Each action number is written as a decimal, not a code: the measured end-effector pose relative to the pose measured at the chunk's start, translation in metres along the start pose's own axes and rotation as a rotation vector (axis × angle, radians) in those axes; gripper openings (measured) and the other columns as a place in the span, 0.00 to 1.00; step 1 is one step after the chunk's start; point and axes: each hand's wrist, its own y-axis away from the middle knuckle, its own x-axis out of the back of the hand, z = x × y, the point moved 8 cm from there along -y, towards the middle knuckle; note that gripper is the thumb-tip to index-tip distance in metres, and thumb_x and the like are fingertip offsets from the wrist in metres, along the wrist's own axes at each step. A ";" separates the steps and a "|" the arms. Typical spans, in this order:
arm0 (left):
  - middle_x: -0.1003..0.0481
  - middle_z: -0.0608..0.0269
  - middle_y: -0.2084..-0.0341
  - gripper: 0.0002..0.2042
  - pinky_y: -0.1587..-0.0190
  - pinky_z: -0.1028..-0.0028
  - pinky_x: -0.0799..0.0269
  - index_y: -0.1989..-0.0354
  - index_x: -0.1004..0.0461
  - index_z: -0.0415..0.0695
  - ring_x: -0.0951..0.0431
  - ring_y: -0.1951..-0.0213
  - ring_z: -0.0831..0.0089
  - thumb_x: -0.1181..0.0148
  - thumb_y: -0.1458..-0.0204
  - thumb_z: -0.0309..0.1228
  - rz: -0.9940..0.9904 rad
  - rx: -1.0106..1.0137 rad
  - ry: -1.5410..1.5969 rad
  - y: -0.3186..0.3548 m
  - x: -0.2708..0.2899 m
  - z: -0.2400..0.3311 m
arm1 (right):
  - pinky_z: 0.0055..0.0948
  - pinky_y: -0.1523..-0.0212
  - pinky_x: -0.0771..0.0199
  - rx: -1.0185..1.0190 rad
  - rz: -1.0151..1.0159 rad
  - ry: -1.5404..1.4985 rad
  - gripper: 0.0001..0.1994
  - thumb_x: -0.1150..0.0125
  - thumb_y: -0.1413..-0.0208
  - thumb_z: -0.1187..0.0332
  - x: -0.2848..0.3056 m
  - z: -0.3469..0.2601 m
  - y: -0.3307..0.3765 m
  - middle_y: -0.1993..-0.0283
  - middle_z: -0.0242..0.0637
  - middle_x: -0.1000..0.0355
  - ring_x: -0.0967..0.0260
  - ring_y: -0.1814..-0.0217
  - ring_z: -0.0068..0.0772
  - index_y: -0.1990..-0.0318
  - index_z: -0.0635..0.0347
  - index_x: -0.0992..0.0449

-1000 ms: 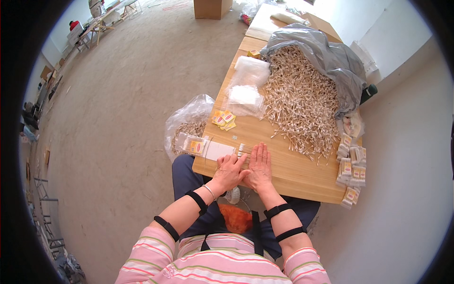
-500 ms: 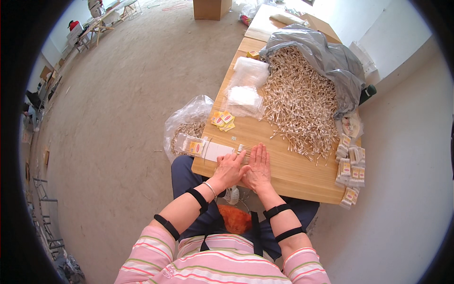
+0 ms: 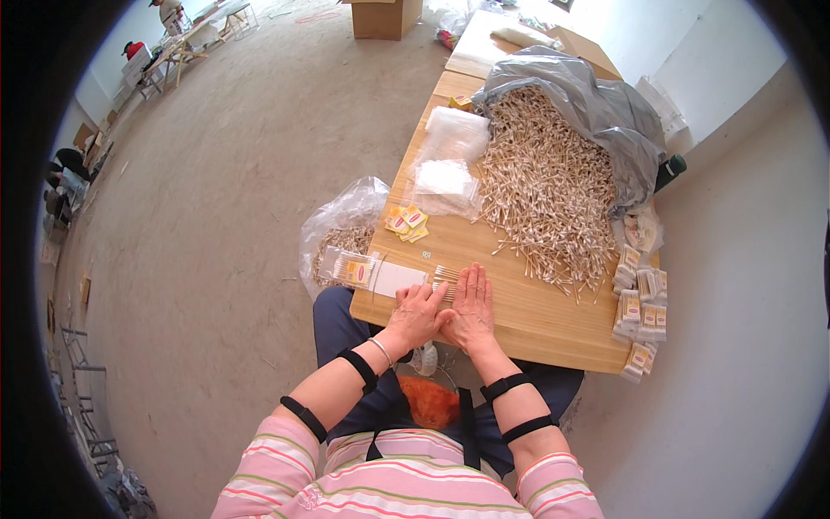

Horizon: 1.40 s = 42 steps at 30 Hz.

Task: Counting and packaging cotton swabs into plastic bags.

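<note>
Cotton swabs, a small flat row (image 3: 446, 274), lie on the bench (image 3: 536, 316) under and just beyond my fingertips, their ends poking out toward the big heap. Left hand (image 3: 417, 313) rests palm down, fingers loosely spread, thumb side touching the right hand. Right hand (image 3: 471, 304) is flat, fingers held together, pressing on the row. Neither hand pinches anything that I can see.

Just left of my left hand: a clear sleeve (image 3: 380, 275) lying flat, part filled with swabs, a yellow label inside. It hangs over the bench edge toward a clear bag (image 3: 341, 233) that holds more swabs.

Beyond my hands: loose yellow labels (image 3: 406, 221), a stack of empty clear sleeves (image 3: 445, 177), then the large heap of loose swabs (image 3: 545, 186) spilling from a grey plastic sack (image 3: 588, 108).

Well to the right of my right hand, at the bench edge: finished packs (image 3: 640, 320), stacked in short piles.

Judgement on progress: some packs are done, one is in hand, but the loose heap is far larger than the finished pile. Most of the work looks left.
</note>
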 end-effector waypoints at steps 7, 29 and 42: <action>0.27 0.56 0.63 0.27 0.54 0.61 0.43 0.40 0.38 0.45 0.28 0.58 0.61 0.47 0.46 0.44 -0.041 0.100 0.074 -0.013 -0.004 -0.006 | 0.46 0.28 0.76 -0.022 -0.006 0.023 0.45 0.50 0.53 0.52 -0.002 0.000 0.000 0.27 0.57 0.67 0.75 0.24 0.52 0.33 0.73 0.59; 0.24 0.53 0.59 0.28 0.57 0.55 0.42 0.37 0.45 0.42 0.24 0.57 0.56 0.45 0.48 0.33 -0.251 0.161 0.104 -0.023 -0.016 -0.015 | 0.46 0.28 0.73 -0.018 -0.010 -0.015 0.48 0.45 0.54 0.46 0.005 -0.003 0.002 0.28 0.58 0.65 0.72 0.24 0.54 0.34 0.74 0.57; 0.22 0.56 0.69 0.27 0.64 0.55 0.37 0.43 0.37 0.46 0.21 0.64 0.59 0.40 0.52 0.37 -0.099 0.136 -0.014 -0.022 -0.016 -0.030 | 0.45 0.27 0.73 -0.021 -0.100 -0.093 0.48 0.45 0.52 0.46 0.009 -0.016 -0.004 0.28 0.57 0.66 0.72 0.24 0.52 0.33 0.72 0.59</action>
